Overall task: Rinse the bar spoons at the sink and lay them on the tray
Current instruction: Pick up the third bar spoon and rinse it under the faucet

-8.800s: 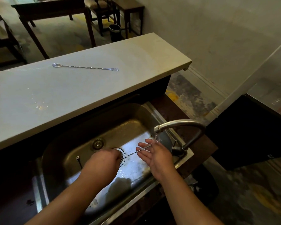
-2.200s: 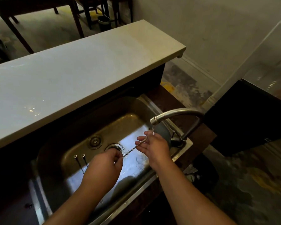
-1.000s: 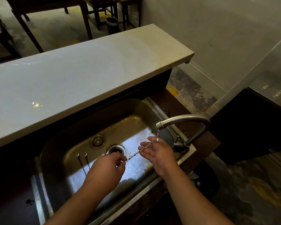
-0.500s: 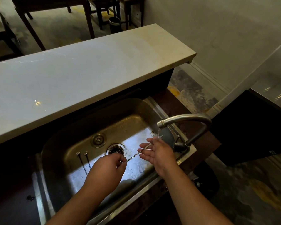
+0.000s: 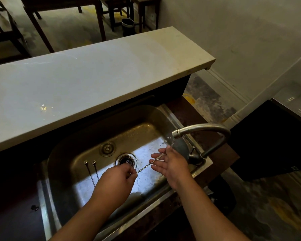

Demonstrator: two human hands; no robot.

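A thin twisted bar spoon [image 5: 147,165] spans between both hands over the steel sink [image 5: 63,150]. My left hand [image 5: 115,181] pinches its lower end. My right hand [image 5: 170,162] has its fingers spread around the spoon's upper end, under water running from the curved tap [image 5: 203,126]. Two more bar spoons [image 5: 91,172] lie side by side on the sink floor to the left, partly hidden by my left hand. No tray is in view.
A pale stone counter [image 5: 94,80] runs above the sink. The drain [image 5: 126,160] sits between the lying spoons and my hands. The tap lever [image 5: 193,151] is at the sink's right rim. Dark furniture and a small bin [image 5: 127,26] stand beyond the counter.
A spoon lying on the counter 8.8 s ago is gone, and a second spoon lies in the sink. Over the last second my hands keep the spoon under the stream, barely moving.
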